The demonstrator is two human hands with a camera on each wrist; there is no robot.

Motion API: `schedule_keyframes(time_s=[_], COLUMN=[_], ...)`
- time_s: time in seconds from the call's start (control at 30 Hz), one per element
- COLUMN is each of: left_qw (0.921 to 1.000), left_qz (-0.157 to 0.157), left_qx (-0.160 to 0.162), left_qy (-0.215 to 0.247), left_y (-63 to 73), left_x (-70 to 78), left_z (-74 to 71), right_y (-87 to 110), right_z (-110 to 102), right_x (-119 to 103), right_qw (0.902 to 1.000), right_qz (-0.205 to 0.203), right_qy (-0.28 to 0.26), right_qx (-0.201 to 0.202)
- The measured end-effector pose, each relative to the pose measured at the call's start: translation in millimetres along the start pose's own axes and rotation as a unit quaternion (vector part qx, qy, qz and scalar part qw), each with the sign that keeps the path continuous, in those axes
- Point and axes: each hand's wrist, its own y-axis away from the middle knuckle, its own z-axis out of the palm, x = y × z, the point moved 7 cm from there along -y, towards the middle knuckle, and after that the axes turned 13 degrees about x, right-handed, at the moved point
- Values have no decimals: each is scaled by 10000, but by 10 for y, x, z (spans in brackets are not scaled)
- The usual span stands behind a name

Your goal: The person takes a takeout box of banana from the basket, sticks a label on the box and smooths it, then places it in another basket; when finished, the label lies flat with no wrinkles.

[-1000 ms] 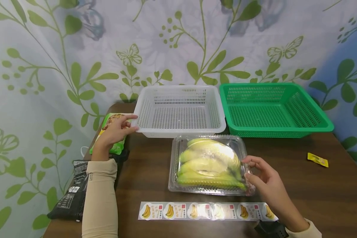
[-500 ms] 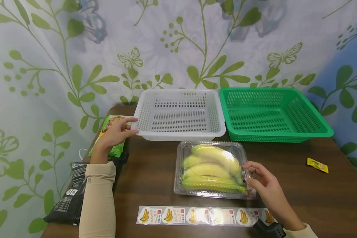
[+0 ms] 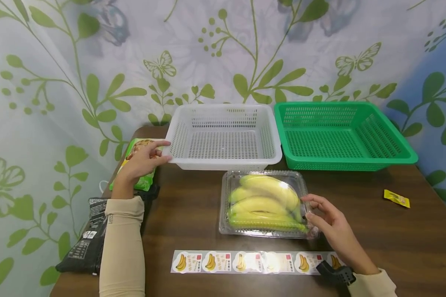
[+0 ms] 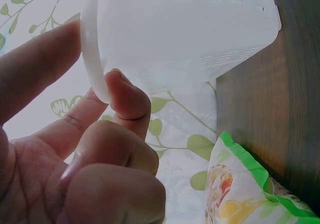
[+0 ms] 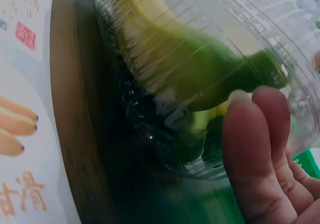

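Note:
A clear plastic clamshell box [image 3: 226,225] with yellow-green bananas [image 3: 265,206] inside sits in the middle of the table, its lid down. At its right edge my right hand [image 3: 330,220] holds the rim between thumb and fingers; in the right wrist view, fingers [image 5: 250,149] lie against that rim, beside a banana's green stem end. My left hand [image 3: 143,161] pinches the left rim of the white plastic basket [image 3: 223,161]. Up close in the left wrist view, a fingertip curls against the inner side of that rim. Both baskets hold nothing.
A green basket [image 3: 349,161] stands right of the white one, against the patterned cloth. A strip of banana stickers [image 3: 223,263] lies in front of the box. At left lie a green snack bag [image 3: 145,183] and a black bag [image 3: 79,253]; a small yellow packet [image 3: 396,198] lies at right.
The clamshell box has shifted slightly right, and the gap between it and the sticker strip is a little wider. Both hands keep their holds. The head view has tilted slightly.

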Motion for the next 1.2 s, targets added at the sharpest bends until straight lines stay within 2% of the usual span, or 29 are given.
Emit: schedule_keyframes(time_s=[0.2, 0.4, 0.53, 0.67, 0.83, 1.0, 1.2], left_qw=[10000, 10000, 9999, 9995, 9973, 9888, 9696], left_qz=[37, 60, 72, 84, 241, 407, 785], left_qx=[25, 44, 59, 108, 256, 557, 1223], left_qy=[-64, -34, -79, -286, -642, -1324, -1968], left_y=[-2, -4, 3, 8, -1, 6, 65], left_x=[32, 55, 70, 59, 109, 230, 359], left_z=[7, 34, 29, 3, -17, -9, 0], right_y=[-13, 10, 11, -11, -18, 0, -13], right_z=[-36, -108, -132, -180, -281, -308, -264], right_x=[-3, -16, -43, -119, -240, -387, -596], right_qw=[9995, 9927, 9884, 9797, 9715, 9618, 9495], right_qz=[-124, -459, -623, -1025, -1272, -1583, -2163], right_qy=[277, 1113, 1387, 1707, 1818, 1754, 1655], right_qx=[-122, -49, -16, 233, 830, 1380, 1559])
